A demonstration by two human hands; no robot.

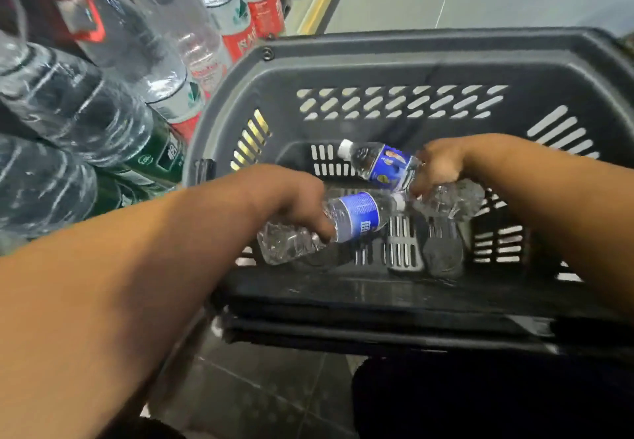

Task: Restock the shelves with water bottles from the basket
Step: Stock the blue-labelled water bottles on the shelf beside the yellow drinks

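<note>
Head view, only view. Both hands are down inside the dark basket, which stands on the floor just beside the shelves. Left hand: fingers are curled around the left bottle, which lies nearly flat, cap toward the right. Right hand: fingers are wrapped round the right bottle, whose cap points up-left and whose clear base sticks out behind the hand. The left bottle's cap sits just under the right bottle, touching or nearly so, I cannot tell which. Risk 1: lifting both at once may knock them together and loosen a grip. Risk 2: thin clear walls look soft, so a hard squeeze may buckle them and a light one may let them slide. Risk 3: either bottle may catch the tall basket wall on the way out. Risk 4: the large shelf bottles stand crowded at the left, so a careless insert could topple one.
</note>
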